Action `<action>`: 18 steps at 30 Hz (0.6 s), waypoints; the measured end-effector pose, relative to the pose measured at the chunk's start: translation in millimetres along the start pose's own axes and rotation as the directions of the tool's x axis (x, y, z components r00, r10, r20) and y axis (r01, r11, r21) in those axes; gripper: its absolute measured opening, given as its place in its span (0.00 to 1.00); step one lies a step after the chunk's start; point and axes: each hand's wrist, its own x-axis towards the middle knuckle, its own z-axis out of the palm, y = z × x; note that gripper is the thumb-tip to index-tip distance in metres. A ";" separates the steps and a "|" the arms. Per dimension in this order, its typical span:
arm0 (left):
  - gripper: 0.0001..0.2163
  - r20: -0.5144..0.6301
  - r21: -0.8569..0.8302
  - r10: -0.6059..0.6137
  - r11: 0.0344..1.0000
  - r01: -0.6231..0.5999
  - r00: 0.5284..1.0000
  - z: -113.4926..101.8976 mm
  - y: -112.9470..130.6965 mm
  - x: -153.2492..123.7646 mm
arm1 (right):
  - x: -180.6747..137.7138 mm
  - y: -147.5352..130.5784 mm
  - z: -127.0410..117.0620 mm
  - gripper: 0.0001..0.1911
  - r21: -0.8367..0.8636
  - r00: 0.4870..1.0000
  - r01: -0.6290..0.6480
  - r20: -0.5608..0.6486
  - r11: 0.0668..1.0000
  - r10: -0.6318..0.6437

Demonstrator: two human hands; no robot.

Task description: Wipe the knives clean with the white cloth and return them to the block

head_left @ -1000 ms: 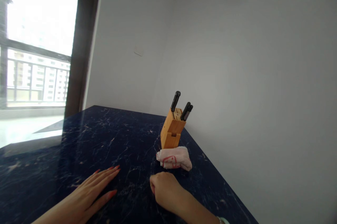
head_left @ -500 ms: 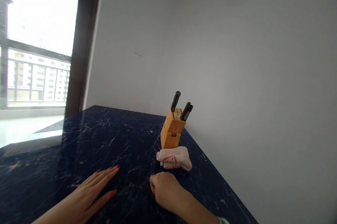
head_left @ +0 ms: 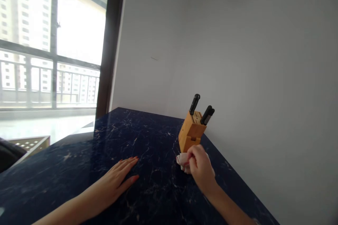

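My right hand [head_left: 201,167] is over a folded white cloth [head_left: 182,159] with reddish print, its fingers curled closed on it; the hand covers much of the cloth. Just behind the cloth stands a wooden knife block [head_left: 190,134], leaning back, with several black-handled utensils upright in its slots, one black handle [head_left: 194,104] sticking up on the left. Flat on the dark blue marbled table [head_left: 148,137] lies my left hand [head_left: 116,179], fingers stretched out and holding nothing.
A plain grey wall [head_left: 250,87] runs along the table's right edge. To the left are a glass door with a dark frame [head_left: 112,42] and a railing outside. A light perforated seat or crate edge [head_left: 34,143] and a dark object [head_left: 9,154] show at the lower left.
My right hand has moved forward from in front of the cloth onto it. The left hand stays flat on the table. The view has turned left, showing more window.
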 end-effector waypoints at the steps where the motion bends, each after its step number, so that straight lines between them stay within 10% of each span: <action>1: 0.24 0.020 -0.006 -0.002 1.000 0.002 1.000 -1.7 0.3 0.1 | 3.0 7.3 -3.4 0.08 0.003 0.995 -0.015 -0.101 1.000 0.015; 8: 0.24 0.036 -0.033 -0.086 0.996 0.087 0.996 -41.8 3.9 14.3 | 13.8 91.7 -9.9 0.20 0.095 0.896 -0.215 -0.378 0.972 0.235; 12: 0.24 0.026 -0.056 -0.140 0.988 0.141 0.990 -50.7 -2.8 21.3 | 27.6 122.4 0.4 0.38 0.336 0.859 -0.434 -0.126 0.836 0.497; 18: 0.23 0.050 -0.089 -0.125 0.988 0.129 0.991 -44.0 -10.6 14.1 | 42.4 105.9 23.2 0.37 0.540 0.899 -0.410 0.104 0.735 0.425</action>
